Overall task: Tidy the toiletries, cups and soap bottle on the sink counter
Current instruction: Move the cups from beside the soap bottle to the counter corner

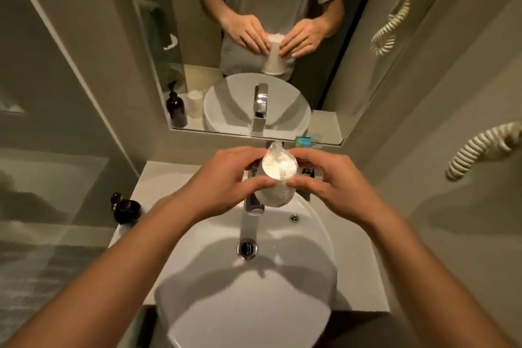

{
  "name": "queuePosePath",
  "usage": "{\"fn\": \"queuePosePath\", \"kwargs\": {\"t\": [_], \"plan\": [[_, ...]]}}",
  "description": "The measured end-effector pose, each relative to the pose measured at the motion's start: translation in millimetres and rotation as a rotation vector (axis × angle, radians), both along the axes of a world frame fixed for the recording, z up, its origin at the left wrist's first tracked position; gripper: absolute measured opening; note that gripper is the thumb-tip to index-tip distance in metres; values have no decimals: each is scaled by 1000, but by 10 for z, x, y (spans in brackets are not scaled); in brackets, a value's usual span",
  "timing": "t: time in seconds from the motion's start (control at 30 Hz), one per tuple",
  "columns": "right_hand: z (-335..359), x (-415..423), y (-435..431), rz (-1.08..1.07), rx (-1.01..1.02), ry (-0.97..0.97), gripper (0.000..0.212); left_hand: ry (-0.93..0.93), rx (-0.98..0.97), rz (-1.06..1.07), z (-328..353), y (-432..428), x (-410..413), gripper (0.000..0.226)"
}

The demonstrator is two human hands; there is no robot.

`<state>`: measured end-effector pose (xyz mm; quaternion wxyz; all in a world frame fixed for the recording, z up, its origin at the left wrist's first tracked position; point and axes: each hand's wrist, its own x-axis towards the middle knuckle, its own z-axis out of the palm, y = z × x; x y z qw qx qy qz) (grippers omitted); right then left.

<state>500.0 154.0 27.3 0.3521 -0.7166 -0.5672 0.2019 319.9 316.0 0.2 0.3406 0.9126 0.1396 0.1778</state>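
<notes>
While pinched by both hands, wrapped cup (278,178) is held at 12 o'clock over basin (310,234).
Left hand (223,181) and right hand (330,183) grasp it; judged light, crushable, slippery film; sides best gripped.

No text, label or brand can be read on anything here.

Two hands, one grip

Left hand (223,178) and right hand (330,181) meet — fingertips pinching a wrapped cup (278,178) between them, forearms stretched forward.

Glossy white ceramic basin (282,285); polished chrome tap (250,223); dark glossy soap bottle (127,210); crinkled clear-wrapped cup (278,178)
</notes>
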Motion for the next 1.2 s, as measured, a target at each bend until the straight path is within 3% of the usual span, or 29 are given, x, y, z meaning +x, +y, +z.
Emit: {"fn": "queuePosePath", "kwargs": {"t": [0.3, 0.5, 0.87, 1.2], "plan": [[-151, 801, -856, -295, 24, 55, 45, 0, 3, -243, -87, -523, 1319, 43], [-614, 1240, -1024, -450, 18, 208, 47, 47, -56, -283, -482, -706, 1979, 38], [-1550, 1827, -874, -507, -78, 387, 48, 156, -155, -244, -1455, -710, 2605, 45], [-2000, 2098, -732, -544, -109, 379, 44, 188, -178, -183, -1935, -721, 2936, 49]]}}
